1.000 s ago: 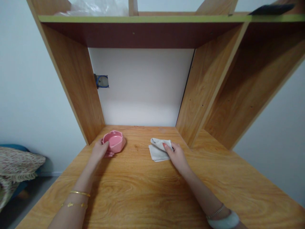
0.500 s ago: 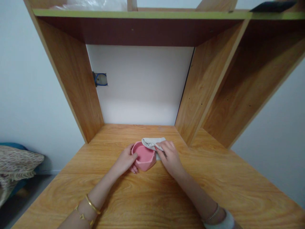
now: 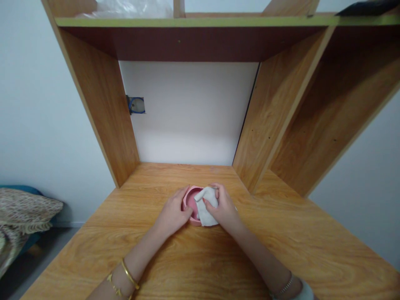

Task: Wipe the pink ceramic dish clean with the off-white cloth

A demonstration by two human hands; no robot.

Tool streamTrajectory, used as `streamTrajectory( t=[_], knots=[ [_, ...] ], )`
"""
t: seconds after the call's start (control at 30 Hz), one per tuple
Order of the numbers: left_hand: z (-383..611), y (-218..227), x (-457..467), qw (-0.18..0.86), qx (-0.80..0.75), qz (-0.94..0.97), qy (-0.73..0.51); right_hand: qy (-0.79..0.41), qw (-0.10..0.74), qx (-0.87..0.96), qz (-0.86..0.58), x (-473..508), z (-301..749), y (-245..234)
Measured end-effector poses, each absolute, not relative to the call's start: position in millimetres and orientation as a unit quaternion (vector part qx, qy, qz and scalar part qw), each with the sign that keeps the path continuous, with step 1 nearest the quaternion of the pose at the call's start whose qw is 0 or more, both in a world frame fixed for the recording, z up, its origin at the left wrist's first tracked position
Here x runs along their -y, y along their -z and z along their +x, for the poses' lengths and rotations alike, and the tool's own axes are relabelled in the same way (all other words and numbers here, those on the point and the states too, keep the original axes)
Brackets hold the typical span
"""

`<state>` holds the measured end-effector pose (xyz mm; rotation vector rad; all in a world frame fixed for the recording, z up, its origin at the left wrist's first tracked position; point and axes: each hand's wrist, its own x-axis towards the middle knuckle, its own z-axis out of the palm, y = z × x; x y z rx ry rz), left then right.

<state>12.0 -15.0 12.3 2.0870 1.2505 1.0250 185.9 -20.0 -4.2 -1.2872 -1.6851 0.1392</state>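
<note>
A pink, angular-sided bowl (image 3: 191,199) is held low over or on the wooden desk; whether its base touches the wood I cannot tell. My left hand (image 3: 173,211) grips its left side, thumb over the near rim and fingers round the outside. In my right hand (image 3: 224,207) is a light grey cloth (image 3: 206,211), pinched between thumb and fingers. The cloth drapes over the right part of the bowl and its rim, hiding that side.
The wooden desktop (image 3: 175,258) has upright side panels (image 3: 93,104) and a shelf (image 3: 193,21) above. Clear plastic (image 3: 131,8) lies on the shelf. An open socket box (image 3: 136,105) shows in the back wall. A fringed woven cover (image 3: 28,208) is at far left.
The cloth has come down from the bowl's far right rim to hang over its right side. My left hand has shifted round the bowl's left side, and the view has moved slightly.
</note>
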Motion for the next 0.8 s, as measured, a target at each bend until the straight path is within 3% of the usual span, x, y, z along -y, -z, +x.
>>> streamTrajectory(
  t=[0.23,0.53,0.8],
  knots=[
    [12.8,-15.6,23.5,0.198,-0.419,0.818,-0.341,-0.171,0.366,0.677,-0.616,14.2,200.9,11.4],
    [14.6,-10.8,24.3,0.186,-0.418,0.818,-0.348,-0.094,0.368,0.653,-0.655,17.6,196.4,8.9],
    [22.5,-3.3,24.7,0.287,-0.433,0.756,-0.399,-0.129,0.456,0.597,-0.648,12.6,202.4,12.9]
  ],
)
